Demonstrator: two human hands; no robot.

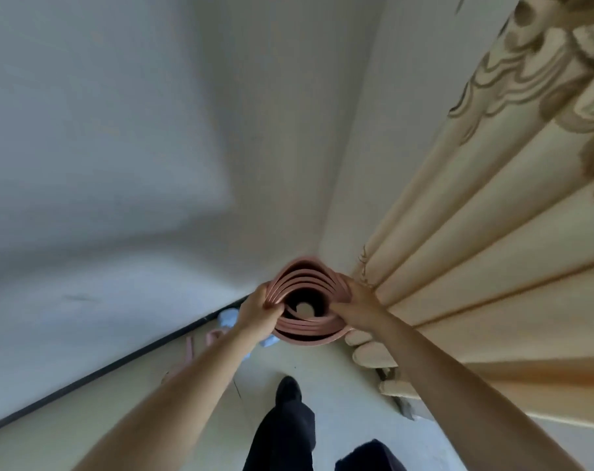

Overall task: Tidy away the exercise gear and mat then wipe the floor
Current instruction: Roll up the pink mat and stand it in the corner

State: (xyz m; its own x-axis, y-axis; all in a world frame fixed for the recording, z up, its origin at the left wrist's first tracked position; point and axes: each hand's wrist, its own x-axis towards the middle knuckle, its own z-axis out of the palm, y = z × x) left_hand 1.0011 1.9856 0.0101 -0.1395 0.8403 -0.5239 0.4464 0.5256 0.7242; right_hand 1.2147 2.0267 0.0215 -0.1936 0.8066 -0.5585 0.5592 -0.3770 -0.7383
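A pink exercise mat [309,329], rolled up, stands on end in the corner of the room, and I look down into its loose spiral. My left hand [258,312] grips the layers at the roll's left rim, fingers curled over the edge. On the right rim my right hand [356,309] holds the roll, its fingers wrapped round the outside. The lower part of the roll is hidden.
White walls [118,164] meet at the corner behind the mat, with a dark skirting strip [118,363] along the left one. A beige patterned curtain [475,232] hangs at the right. Pink gear [190,348] and a light blue thing [229,317] lie by the skirting. My dark-trousered legs [288,419] stand below.
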